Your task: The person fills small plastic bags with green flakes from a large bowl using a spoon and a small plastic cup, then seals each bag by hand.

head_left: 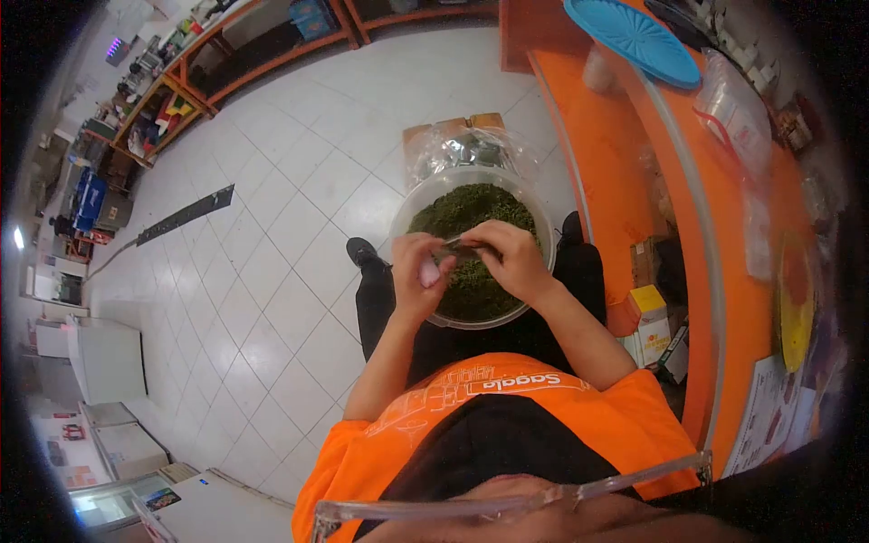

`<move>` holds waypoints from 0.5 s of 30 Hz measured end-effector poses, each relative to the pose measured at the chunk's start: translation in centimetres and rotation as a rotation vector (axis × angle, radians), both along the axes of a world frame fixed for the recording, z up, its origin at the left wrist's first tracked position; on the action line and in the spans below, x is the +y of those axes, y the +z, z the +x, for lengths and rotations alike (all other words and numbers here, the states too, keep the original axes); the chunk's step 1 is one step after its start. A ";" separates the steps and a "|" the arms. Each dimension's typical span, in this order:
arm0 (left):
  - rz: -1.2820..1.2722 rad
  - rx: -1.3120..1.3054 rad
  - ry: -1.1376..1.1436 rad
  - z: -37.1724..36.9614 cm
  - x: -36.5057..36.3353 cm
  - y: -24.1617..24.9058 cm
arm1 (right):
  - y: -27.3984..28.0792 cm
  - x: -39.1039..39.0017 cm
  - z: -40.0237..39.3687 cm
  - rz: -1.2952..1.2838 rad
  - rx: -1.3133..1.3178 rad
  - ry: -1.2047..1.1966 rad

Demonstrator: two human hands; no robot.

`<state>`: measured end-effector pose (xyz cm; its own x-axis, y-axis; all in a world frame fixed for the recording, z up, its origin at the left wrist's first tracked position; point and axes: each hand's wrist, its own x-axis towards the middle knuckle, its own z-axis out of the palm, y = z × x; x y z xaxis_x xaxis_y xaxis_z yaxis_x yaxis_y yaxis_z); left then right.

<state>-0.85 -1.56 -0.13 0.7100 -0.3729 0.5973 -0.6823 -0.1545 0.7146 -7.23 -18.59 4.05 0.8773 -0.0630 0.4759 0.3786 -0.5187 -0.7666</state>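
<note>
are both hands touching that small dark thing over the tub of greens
Touching: the head view shows left hand and right hand fingertips pinching the small dark item above the tub.

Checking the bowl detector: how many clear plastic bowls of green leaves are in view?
1. The clear plastic bowl of green leaves sits on the person's lap, under the left hand and right hand. Others may be hidden behind the orange counter.

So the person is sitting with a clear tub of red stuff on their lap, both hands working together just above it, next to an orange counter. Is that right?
Not quite: the head view shows the stuff in the clear tub is dark green, not red. The rest holds: the tub sits on the lap, the left hand and right hand meet just above it, and the orange counter runs beside the person.
</note>
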 end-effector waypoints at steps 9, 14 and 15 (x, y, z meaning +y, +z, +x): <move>0.037 -0.081 0.020 0.3 0.2 0.3 | 0.4 -0.2 0.0 -0.034 0.058 -0.010; 0.044 -0.131 -0.040 0.2 -0.1 0.0 | -0.8 0.1 0.9 -0.253 0.024 0.071; 0.021 -0.101 -0.009 0.2 -0.1 -0.3 | -0.6 0.3 0.9 -0.289 0.094 0.019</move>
